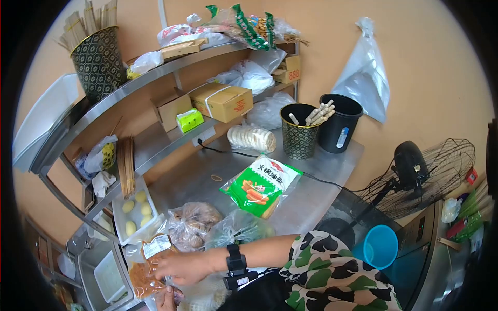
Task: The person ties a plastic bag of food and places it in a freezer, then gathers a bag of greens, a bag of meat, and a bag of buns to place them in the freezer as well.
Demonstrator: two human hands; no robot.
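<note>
Packet [139,276]: clear, orange-brown inside, white label [156,246]; right hand [181,267] on it, left hand [167,300] near; cannot tell either grip's closure.

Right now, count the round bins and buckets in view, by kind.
Patterned bins: 2
Plain black bin: 1
Blue bucket: 1
Total: 4
</note>
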